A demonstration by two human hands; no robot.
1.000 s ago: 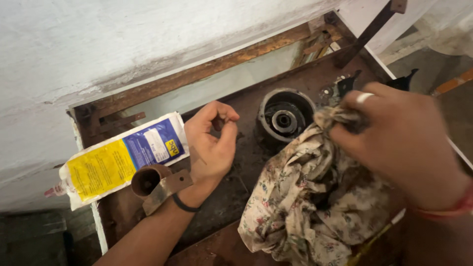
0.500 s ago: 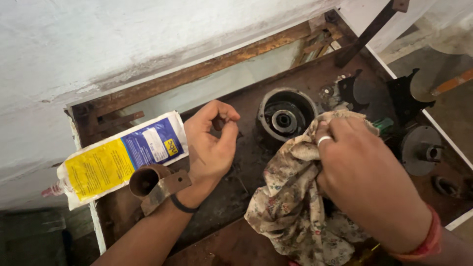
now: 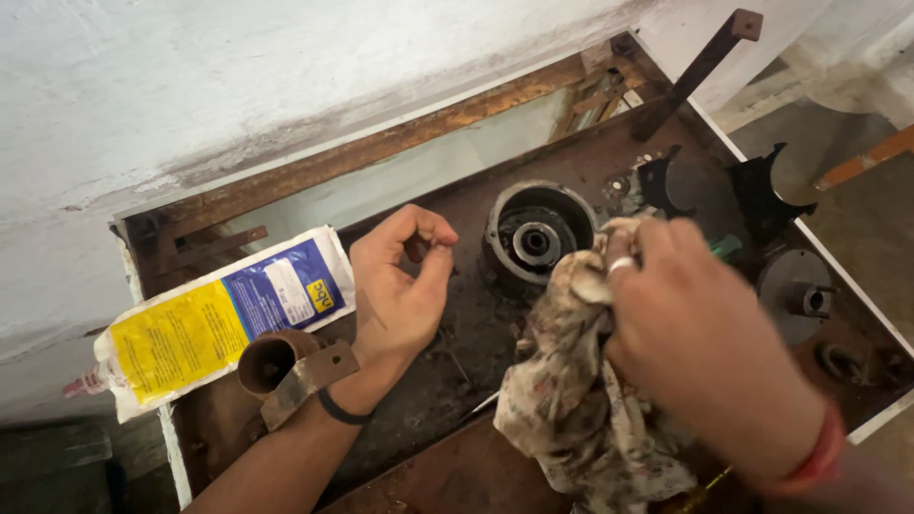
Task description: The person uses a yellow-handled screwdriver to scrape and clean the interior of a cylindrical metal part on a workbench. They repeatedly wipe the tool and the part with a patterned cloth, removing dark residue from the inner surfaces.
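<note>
My right hand (image 3: 700, 333), with a ring on one finger, grips a crumpled patterned rag (image 3: 562, 400) and presses it down near a round metal housing (image 3: 536, 233) on a rusty metal tray (image 3: 447, 371). My left hand (image 3: 400, 286) hovers beside the housing, thumb and fingertips pinched together; something small and dark may sit between them, too small to tell. A dark band circles the left wrist.
A yellow and blue plastic pouch (image 3: 205, 324) lies on the tray's left edge beside a rusty pipe stub with a strap (image 3: 276, 362). Black curved brackets (image 3: 752, 190), a round disc part (image 3: 800, 290) and a slanted metal bar (image 3: 695, 71) stand at the right. A white wall is behind.
My right hand has drawn the rag left and nearer, off the right side of the tray, uncovering the brackets and disc part. The left hand has stayed pinched in place.
</note>
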